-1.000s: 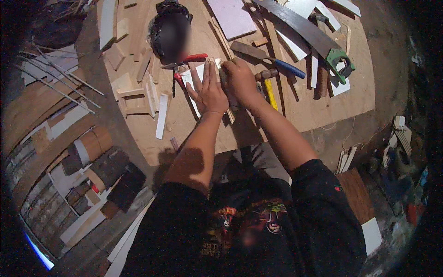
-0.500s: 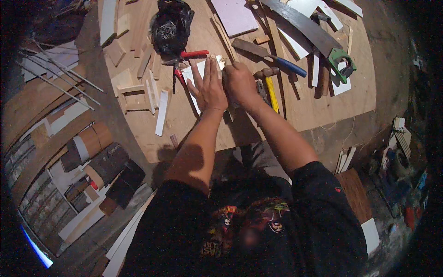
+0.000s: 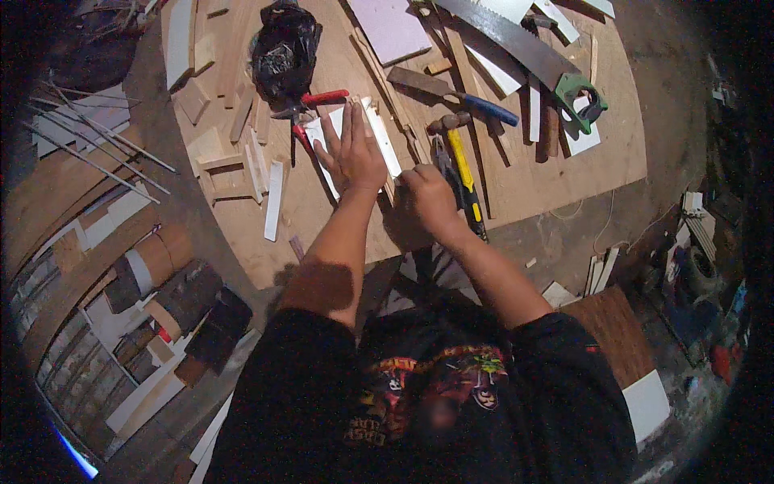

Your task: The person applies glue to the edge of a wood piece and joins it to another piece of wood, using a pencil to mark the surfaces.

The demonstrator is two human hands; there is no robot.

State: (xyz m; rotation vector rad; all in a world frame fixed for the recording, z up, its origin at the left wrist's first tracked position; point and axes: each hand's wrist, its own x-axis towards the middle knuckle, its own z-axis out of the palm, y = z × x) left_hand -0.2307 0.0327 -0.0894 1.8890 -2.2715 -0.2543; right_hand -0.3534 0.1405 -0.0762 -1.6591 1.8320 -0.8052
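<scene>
My left hand (image 3: 355,160) lies flat, fingers stretched out, on a white-faced board piece (image 3: 381,137) and presses it against the wooden table (image 3: 556,189). Beside that piece's near right corner, my right hand (image 3: 427,198) is closed in a fist. Whatever it holds is hidden under the fingers. Just right of the fist lie a hammer (image 3: 460,157) with a yellow and black handle and a pair of dark pliers (image 3: 443,161). Beyond my left fingertips rests a red-handled tool (image 3: 326,98); another red handle (image 3: 301,135) shows at the board piece's left edge.
Farther back sits a black plastic bag (image 3: 282,56) with small metallic bits inside. A green-handled handsaw (image 3: 524,50) and a blue-handled tool (image 3: 490,110) lie to the right. Wood offcuts (image 3: 230,177) cover the left side. Below the table's near edge, boards (image 3: 617,331) stand at right.
My right fist has slid toward me along the board piece's right side, uncovering that edge and the hammer head. My left hand stays flat on the piece. The whole view has shifted slightly.
</scene>
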